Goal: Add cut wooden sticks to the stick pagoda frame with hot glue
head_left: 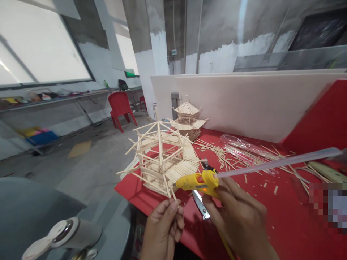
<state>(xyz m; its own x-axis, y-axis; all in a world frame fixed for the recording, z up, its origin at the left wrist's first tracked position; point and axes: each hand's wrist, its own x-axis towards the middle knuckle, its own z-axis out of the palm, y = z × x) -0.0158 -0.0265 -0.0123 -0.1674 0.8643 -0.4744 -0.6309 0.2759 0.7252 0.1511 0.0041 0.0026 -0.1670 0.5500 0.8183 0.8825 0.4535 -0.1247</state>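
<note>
My left hand (pixel 166 221) pinches a short thin wooden stick (pixel 174 194) at the front corner of a pagoda-like frame (pixel 161 151) built of wooden sticks. Wrapped around a yellow hot glue gun (pixel 199 181) is my right hand (pixel 241 218). Its nozzle points left, close to the held stick and the frame's lower front corner; whether it touches cannot be told. A long translucent glue stick (pixel 279 162) juts from the gun's rear. Partly covered by the gun and my right hand, metal scissors (pixel 201 205) lie on the red tabletop (pixel 187 231).
Behind the frame stands a roofed stick pagoda (pixel 187 121). Loose sticks (pixel 217 153) and a clear plastic packet (pixel 244 150) lie to the right. A white bottle (pixel 81 232) with an open lid rests on a grey surface at left. A pale board (pixel 238 104) borders the table's back.
</note>
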